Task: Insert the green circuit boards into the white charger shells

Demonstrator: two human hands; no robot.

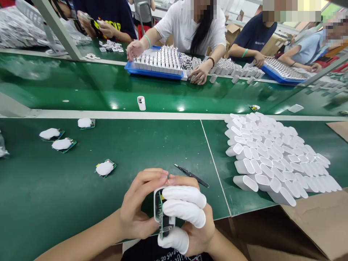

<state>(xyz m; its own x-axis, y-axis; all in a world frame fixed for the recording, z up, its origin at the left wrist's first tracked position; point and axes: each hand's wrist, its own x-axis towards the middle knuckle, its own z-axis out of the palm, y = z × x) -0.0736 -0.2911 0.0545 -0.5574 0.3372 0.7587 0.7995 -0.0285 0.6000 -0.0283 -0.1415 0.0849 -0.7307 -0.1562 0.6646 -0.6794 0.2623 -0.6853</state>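
My left hand (pixel 137 206) is closed around a white plastic casing (pixel 156 206), its open end facing my right hand. My right hand (pixel 194 214), with white covers on several fingers, pinches a green circuit board (pixel 161 221) with dark parts on it. One end of the board is at the casing's mouth; how far it sits inside is hidden by my fingers. Black tweezers (pixel 191 175) lie on the table just beyond my right hand. To the left is a circuit board with a white pad on top (pixel 105 168).
More padded boards (pixel 62 144) lie at left on the green table (pixel 152 145). Many white empty casings (pixel 272 156) are stacked at right, above cardboard (pixel 318 224). A lone casing (pixel 141 103) stands past the white rail (pixel 130 115). Co-workers sit opposite with blue trays (pixel 154 73).
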